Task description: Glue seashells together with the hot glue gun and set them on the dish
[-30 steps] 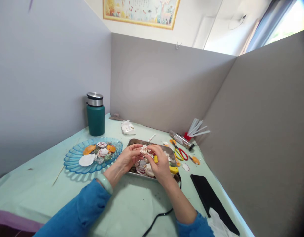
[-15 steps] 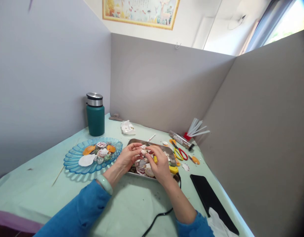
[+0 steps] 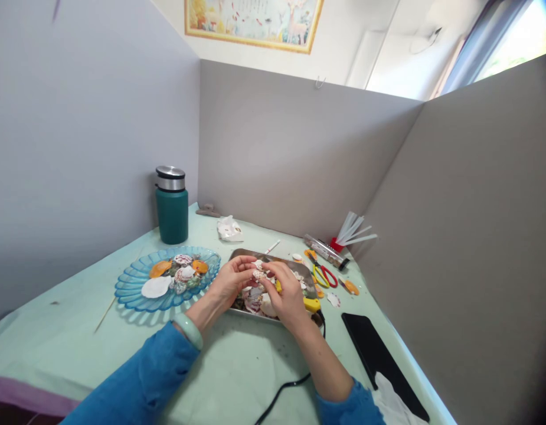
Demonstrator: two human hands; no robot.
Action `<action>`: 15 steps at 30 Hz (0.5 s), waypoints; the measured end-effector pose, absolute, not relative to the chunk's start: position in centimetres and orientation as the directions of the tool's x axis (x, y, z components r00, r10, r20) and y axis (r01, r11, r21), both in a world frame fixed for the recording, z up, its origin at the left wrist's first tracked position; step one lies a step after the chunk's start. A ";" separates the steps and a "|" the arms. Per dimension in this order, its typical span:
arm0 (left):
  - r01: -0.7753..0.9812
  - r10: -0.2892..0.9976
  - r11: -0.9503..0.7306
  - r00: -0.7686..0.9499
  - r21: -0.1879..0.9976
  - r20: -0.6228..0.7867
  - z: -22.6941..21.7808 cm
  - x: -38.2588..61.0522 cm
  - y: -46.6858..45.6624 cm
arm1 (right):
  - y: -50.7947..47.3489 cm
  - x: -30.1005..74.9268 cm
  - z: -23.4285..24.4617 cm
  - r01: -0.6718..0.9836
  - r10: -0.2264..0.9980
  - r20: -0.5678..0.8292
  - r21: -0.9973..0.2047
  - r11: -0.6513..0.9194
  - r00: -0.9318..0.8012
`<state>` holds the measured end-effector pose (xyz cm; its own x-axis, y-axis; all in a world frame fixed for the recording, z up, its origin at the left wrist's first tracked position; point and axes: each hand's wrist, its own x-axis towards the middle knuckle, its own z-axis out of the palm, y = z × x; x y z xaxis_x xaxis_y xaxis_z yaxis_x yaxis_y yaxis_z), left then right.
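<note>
Over the metal tray (image 3: 307, 273), my left hand (image 3: 231, 282) and my right hand (image 3: 285, 293) meet at their fingertips. Between them they pinch small white shells with reddish-brown specks (image 3: 258, 273); how many pieces there are is hard to make out. Both hands are closed on these shells. Beneath them the tray holds several larger shells (image 3: 254, 300), partly hidden by my hands. A yellow tool (image 3: 312, 304) with a black cord lies across the tray's right side, its front part behind my right hand.
To the left stands a blue scalloped plate (image 3: 126, 283) with shells, behind it a green bottle (image 3: 172, 213). On the right are scissors (image 3: 326, 276), a clear tube (image 3: 324, 251), white sticks (image 3: 352, 229) in a red holder and a black slab (image 3: 379, 360). The cord (image 3: 281, 389) runs toward me.
My fingers have shifted very slightly around the speckled shells. Everything else on the table stays where it was.
</note>
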<state>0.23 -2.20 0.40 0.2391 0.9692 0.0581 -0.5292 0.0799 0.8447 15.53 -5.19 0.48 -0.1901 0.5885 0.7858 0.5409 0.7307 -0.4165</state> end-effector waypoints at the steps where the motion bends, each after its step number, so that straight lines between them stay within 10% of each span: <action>1: -0.526 0.971 0.078 0.234 0.847 0.056 0.5 0.3 -2.2 | -5.2 15.5 0.5 0.542 0.588 0.786 -0.417 0.730 -0.188; 15: -0.417 0.985 -0.046 0.133 0.908 0.111 0.6 1.0 -2.9 | -5.3 15.6 0.4 0.660 0.607 0.775 -0.365 0.656 -0.174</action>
